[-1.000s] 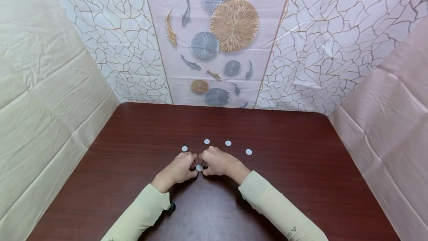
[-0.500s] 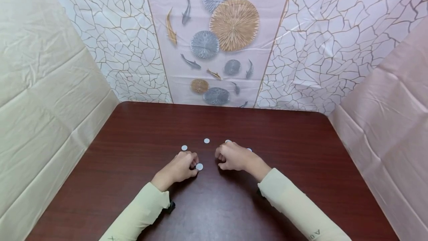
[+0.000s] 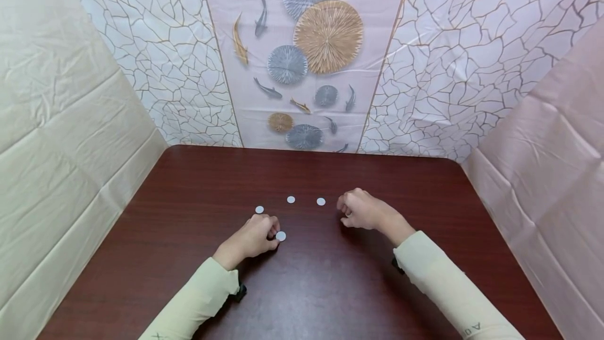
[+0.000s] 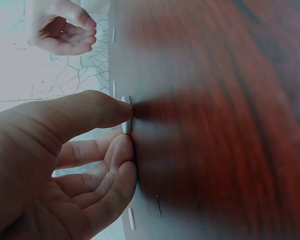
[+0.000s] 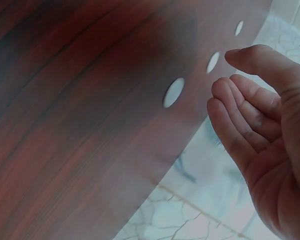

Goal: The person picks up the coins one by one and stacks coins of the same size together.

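Several small white round discs lie on the dark red wood table. My left hand rests at the near-left disc; in the left wrist view the thumb and index finger pinch this disc at its edge, flat on the table. My right hand hovers over the table on the right, its fingers loosely bent and holding nothing. In the right wrist view a gap shows between its thumb and fingers, with a white disc nearby. In the head view this hand covers the rightmost disc's spot.
In a shallow arc behind the hands lie a left disc, a middle disc and another disc. A patterned cloth wall closes the back, with plain cloth on the left and right.
My right hand has left the disc it shared with the left hand and moved right, toward the rightmost disc. The left hand and its disc have stayed in place.
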Tool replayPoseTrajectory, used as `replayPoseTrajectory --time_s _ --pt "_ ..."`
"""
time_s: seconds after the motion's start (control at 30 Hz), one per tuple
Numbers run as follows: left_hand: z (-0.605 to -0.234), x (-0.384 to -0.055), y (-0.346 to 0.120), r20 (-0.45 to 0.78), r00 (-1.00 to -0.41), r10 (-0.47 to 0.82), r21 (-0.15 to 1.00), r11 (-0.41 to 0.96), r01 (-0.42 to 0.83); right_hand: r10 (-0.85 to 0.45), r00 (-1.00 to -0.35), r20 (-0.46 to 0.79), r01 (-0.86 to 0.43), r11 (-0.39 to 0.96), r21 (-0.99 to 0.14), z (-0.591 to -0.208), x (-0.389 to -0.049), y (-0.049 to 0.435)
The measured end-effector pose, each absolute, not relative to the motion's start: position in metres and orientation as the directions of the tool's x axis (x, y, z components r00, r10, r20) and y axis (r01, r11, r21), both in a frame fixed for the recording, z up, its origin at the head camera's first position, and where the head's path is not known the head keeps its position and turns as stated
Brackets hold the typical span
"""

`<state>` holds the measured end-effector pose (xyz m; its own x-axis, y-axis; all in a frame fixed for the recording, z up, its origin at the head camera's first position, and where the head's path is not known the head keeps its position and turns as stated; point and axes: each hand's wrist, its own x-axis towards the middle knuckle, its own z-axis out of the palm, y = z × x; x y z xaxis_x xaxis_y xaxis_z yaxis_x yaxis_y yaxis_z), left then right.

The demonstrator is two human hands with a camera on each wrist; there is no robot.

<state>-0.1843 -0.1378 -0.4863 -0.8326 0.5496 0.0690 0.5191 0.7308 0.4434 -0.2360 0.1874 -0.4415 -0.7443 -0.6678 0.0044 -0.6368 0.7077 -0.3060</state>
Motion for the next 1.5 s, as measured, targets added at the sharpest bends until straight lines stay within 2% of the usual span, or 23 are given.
replayPoseTrajectory --time_s 0.2,0.43,0.77,1.3,1.5 --pt "-0.486 -0.185 -0.138 0.059 -0.831 0.553 0.443 0.731 0.519 -0.633 -0.773 -0.032 -0.6 0.747 -0.285 -0.448 -0.242 0.205" --pt "-0.486 -0.185 -0.137 0.047 -0.838 0.544 0.452 0.736 0.503 -0.63 -0.776 -0.013 -0.605 0.751 -0.265 -0.457 -0.249 0.215" --pt "-0.486 -0.185 -0.137 0.063 -0.826 0.56 0.445 0.725 0.525 -0.609 -0.79 -0.066 -0.57 0.77 -0.287 -0.463 -0.256 0.217" --pt "-0.485 -0.185 -0.138 0.053 -0.831 0.553 0.443 0.733 0.516 -0.612 -0.758 -0.226 -0.532 0.781 -0.327 -0.453 -0.277 0.208" --pt "-0.486 -0.186 -0.137 0.049 -0.833 0.552 0.445 0.735 0.513 -0.596 -0.768 -0.235 -0.54 0.8 -0.262 -0.457 -0.279 0.204"
